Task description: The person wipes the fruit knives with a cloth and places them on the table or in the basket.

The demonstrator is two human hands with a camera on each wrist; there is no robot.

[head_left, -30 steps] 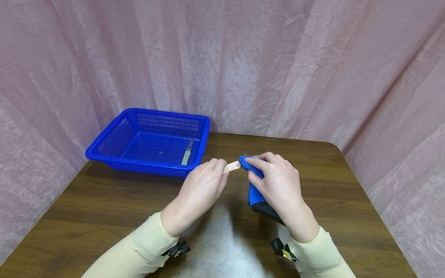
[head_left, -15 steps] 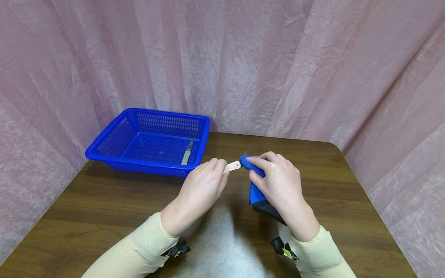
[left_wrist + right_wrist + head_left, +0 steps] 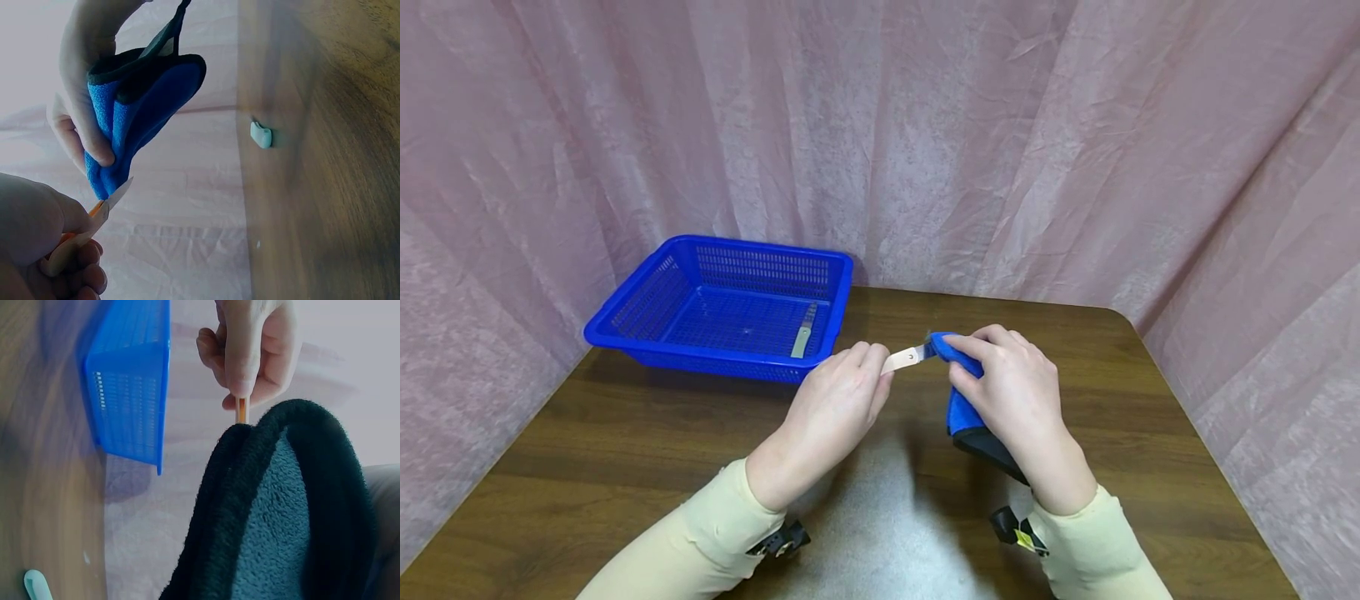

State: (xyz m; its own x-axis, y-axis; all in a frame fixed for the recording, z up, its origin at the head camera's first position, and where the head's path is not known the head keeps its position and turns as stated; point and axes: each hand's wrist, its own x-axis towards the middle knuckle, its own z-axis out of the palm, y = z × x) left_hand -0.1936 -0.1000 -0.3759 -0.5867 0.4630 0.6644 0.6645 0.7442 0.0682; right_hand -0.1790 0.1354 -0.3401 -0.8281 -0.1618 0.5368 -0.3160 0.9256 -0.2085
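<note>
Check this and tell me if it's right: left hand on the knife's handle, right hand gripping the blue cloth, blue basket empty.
The basket isn't empty: the head view shows a pale-handled tool inside. The left hand does hold the knife by its handle, and the right hand grips the blue cloth.

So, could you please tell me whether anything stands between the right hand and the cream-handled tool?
Yes: the blue cloth, pinched in the right hand, sits between that hand and the metal end of the cream-handled tool held by the left hand.

No text, label, brand, number or sign can be read in any view.
</note>
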